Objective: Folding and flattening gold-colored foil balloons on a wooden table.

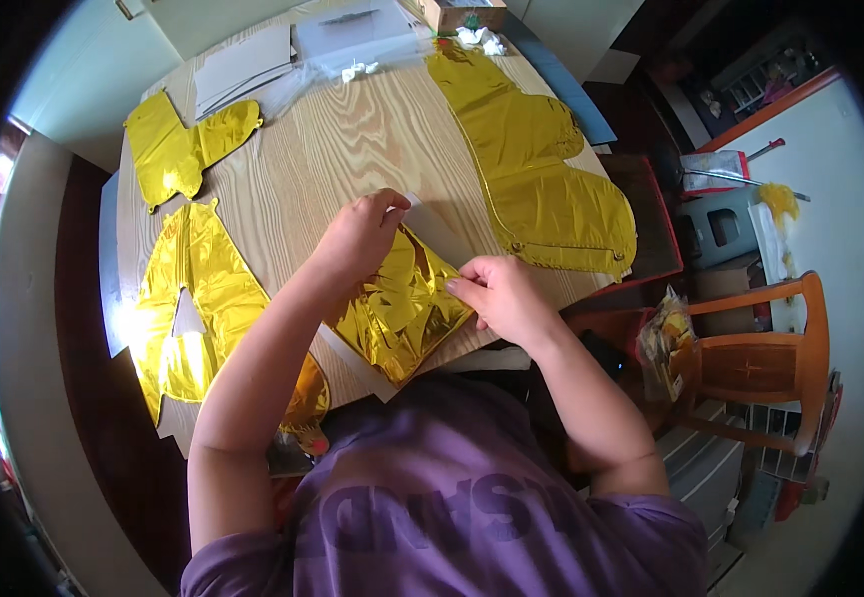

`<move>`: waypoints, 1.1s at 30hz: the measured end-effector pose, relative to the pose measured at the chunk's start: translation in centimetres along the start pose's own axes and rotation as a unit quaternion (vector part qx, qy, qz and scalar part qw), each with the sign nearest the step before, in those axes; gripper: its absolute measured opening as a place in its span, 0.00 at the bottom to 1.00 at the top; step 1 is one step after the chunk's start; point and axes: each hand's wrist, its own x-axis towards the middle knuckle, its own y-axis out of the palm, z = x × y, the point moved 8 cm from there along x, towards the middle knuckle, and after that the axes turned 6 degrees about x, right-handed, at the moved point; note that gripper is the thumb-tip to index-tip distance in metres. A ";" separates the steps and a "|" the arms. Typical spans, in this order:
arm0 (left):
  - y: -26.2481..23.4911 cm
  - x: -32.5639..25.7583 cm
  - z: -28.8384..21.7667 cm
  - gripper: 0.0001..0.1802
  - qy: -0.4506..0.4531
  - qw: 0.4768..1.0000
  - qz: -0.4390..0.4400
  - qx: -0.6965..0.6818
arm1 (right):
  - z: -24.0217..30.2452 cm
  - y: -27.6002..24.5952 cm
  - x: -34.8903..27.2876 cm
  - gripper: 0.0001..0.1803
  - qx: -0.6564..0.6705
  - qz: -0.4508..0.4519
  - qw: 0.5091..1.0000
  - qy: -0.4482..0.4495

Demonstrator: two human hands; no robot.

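Note:
A shiny gold foil balloon, folded into a compact crinkled piece, lies on a white sheet at the table's near edge. My left hand is at its far left edge, thumb and fingers pinched together where the sheet's corner shows. On the right, my right hand pinches the foil's right corner between thumb and forefinger. Part of the foil is hidden behind my left hand and forearm. Just left of that forearm lies another flat gold balloon with an opening in its middle.
A large flat gold balloon covers the table's right side; a smaller one lies far left. White sheets, clear plastic and crumpled tissue lie at the back beside a box. A wooden chair stands right.

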 end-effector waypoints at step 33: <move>-3.1 -0.9 3.3 0.16 -0.107 0.991 -0.064 0.045 | 0.3 0.9 5.5 0.13 -0.021 0.046 0.998 -0.029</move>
